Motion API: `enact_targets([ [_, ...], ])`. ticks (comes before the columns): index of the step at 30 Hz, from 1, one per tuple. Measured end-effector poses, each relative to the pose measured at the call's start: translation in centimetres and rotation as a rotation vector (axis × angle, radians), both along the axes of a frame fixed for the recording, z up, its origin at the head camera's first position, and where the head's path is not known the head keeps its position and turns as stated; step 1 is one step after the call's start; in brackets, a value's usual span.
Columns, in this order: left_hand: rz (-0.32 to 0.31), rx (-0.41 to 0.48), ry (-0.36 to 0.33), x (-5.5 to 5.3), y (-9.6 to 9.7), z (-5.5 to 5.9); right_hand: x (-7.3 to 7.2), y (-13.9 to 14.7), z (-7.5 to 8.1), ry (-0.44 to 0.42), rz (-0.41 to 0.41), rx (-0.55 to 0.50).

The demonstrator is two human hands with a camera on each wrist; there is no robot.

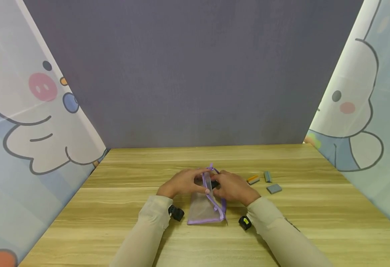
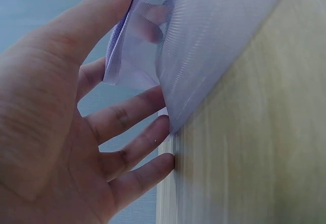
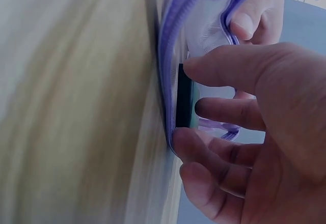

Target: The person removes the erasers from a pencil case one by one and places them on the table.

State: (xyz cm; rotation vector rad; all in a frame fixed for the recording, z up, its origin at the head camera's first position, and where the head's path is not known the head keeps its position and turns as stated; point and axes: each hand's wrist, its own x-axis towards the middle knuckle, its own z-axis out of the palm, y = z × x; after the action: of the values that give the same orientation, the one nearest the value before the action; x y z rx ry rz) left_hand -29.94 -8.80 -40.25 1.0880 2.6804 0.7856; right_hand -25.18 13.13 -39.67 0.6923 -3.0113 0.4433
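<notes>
A see-through mesh pouch [image 1: 203,211] with purple zipper edging lies on the wooden table, its mouth held apart. My left hand [image 1: 183,182] pinches one zippered edge between thumb and index finger; in the left wrist view the other fingers spread beside the mesh [image 2: 204,40]. At the mouth, my right hand [image 1: 233,187] grips a small dark flat block [image 3: 184,96] by thumb and fingertips, just inside the purple zipper [image 3: 165,46]. The mesh and fingers partly hide this block.
Right of the pouch lie an orange-and-grey block [image 1: 253,180], a blue-grey block [image 1: 267,177] and a flat grey block [image 1: 274,189]. A thin dark item [image 1: 292,224] shows beside the right sleeve. A dark grey panel [image 1: 195,74] stands behind the table.
</notes>
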Motion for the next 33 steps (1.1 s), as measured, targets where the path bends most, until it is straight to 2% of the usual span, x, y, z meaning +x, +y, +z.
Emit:
enact_targets([
  [6, -0.001, 0.002, 0.002, -0.01, 0.03, -0.17, 0.01, 0.0, 0.05, 0.003, 0.015, 0.013],
  [20, -0.025, 0.006, 0.007, -0.04, 0.0, -0.22, 0.38, -0.22, 0.12, -0.018, -0.026, 0.034],
  [33, -0.009, 0.011, 0.014, -0.12, -0.01, -0.31, 0.0, -0.14, 0.07, 0.002, 0.009, 0.032],
])
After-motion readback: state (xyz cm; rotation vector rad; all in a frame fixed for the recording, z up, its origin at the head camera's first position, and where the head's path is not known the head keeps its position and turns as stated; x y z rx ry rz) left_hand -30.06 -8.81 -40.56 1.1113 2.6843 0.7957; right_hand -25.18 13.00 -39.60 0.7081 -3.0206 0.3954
